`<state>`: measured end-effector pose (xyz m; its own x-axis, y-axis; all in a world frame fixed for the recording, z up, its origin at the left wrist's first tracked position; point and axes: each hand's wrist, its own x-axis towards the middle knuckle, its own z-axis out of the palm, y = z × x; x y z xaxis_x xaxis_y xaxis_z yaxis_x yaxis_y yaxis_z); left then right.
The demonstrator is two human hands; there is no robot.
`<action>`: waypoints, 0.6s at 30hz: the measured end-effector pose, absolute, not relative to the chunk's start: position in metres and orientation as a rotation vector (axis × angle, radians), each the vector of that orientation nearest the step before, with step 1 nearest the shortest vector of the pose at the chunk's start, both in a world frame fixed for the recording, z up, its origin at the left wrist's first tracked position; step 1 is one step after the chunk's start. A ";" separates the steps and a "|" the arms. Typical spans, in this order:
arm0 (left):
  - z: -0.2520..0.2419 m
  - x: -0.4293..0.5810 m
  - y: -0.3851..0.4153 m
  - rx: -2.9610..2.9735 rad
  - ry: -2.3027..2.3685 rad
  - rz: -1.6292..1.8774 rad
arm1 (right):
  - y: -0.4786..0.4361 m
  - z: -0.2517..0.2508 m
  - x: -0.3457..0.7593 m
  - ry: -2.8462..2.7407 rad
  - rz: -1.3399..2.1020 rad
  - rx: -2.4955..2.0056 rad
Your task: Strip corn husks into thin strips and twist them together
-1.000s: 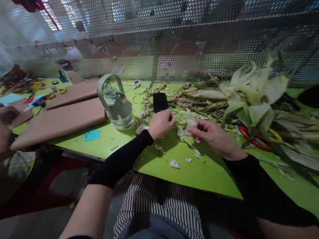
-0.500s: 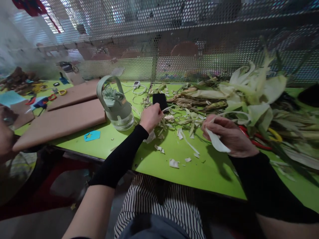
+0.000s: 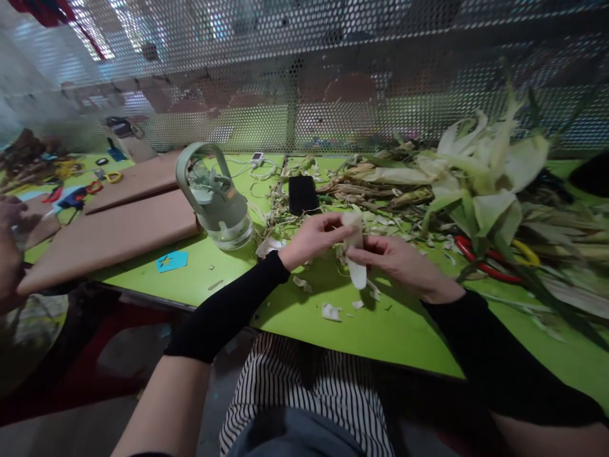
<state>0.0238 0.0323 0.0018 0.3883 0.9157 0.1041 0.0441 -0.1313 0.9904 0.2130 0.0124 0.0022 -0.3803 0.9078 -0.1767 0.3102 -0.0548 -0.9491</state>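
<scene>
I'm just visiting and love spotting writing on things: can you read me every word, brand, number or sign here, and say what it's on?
No words, brands or numbers can be read.
Blue tag: a star shape, no legible lettering.
Green bottle: an orange patch, too small to read.
White plug: too small to tell.
Phone: dark face, no text visible.
Pale strip in both hands: no visible writing.

On the worktop (image 3: pixel 394 339), the bottle (image 3: pixel 222 212) stands left of the phone (image 3: pixel 303 195), two flat packets (image 3: pixel 114 235) farther left. Husks (image 3: pixel 492 171) lie right of the phone, scissors (image 3: pixel 495 274) at their near side. The husk strip (image 3: pixel 358 273) is nearer than the phone; a mesh screen (image 3: pixel 266 127) stands behind.
</scene>
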 end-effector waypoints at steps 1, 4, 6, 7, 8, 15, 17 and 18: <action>0.003 0.023 0.033 1.426 0.920 0.969 | 0.012 0.004 0.213 -1.695 1.474 -1.298; 0.008 0.020 0.033 1.202 0.984 1.011 | 0.010 0.008 0.214 -1.708 1.483 -1.305; 0.012 0.018 0.035 1.098 1.006 1.060 | 0.010 0.010 0.214 -1.724 1.481 -1.326; 0.013 0.017 0.036 1.059 1.007 1.083 | 0.010 0.010 0.214 -1.733 1.477 -1.330; 0.013 0.016 0.037 1.020 1.003 1.109 | 0.010 0.010 0.215 -1.740 1.474 -1.328; 0.012 0.015 0.043 0.647 0.966 1.167 | 0.014 0.006 0.216 -1.725 1.421 -1.289; 0.014 0.015 0.043 0.607 0.941 1.151 | 0.013 0.006 0.217 -1.763 1.399 -1.295; 0.015 0.014 0.043 0.604 0.930 1.149 | 0.013 0.006 0.217 -1.785 1.396 -1.304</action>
<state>0.0141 0.0428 0.0146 0.1205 0.9454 -0.3029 -0.4934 0.3218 0.8081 0.2168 0.0130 0.0058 -0.4006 0.9034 -0.1528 0.3661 0.0050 -0.9306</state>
